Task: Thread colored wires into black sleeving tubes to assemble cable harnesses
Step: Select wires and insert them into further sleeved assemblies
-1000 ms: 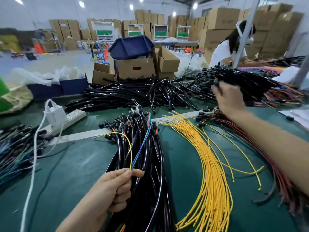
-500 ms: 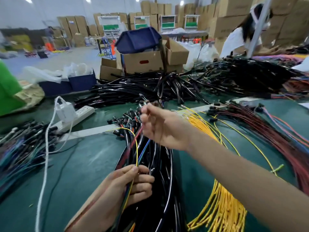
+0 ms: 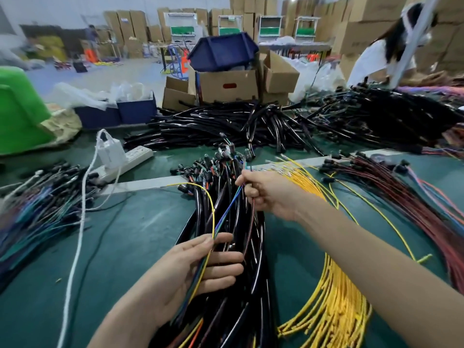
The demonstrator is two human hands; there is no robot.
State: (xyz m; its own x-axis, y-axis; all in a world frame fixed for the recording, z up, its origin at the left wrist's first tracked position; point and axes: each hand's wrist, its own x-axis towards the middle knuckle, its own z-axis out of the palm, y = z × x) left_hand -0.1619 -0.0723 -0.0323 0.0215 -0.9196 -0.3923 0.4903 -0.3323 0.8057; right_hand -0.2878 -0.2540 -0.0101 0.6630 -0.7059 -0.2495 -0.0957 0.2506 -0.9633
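A thick bundle of black sleeving tubes (image 3: pixel 241 292) with connector ends runs down the middle of the green table. My left hand (image 3: pixel 190 270) lies over its left side and holds a thin group of wires, among them a yellow wire (image 3: pixel 209 197) that arcs up and left and a blue wire (image 3: pixel 227 212). Higher up, my right hand (image 3: pixel 268 192) pinches the upper ends of the blue wire and a dark red wire (image 3: pixel 251 229) above the bundle. Loose yellow wires (image 3: pixel 334 285) fan out to the right.
Red and pink wires (image 3: pixel 406 204) lie at far right; blue-green harnesses (image 3: pixel 37 209) at left. A white power strip (image 3: pixel 128 159) with a charger and white cord sits behind. Black tube heaps (image 3: pixel 226 126), cardboard boxes (image 3: pixel 226 84) and a person in white (image 3: pixel 376 56) fill the back.
My right hand came back from the far black pile with a dark red wire and now pinches wire ends above the bundle. My left hand kept holding its wires.
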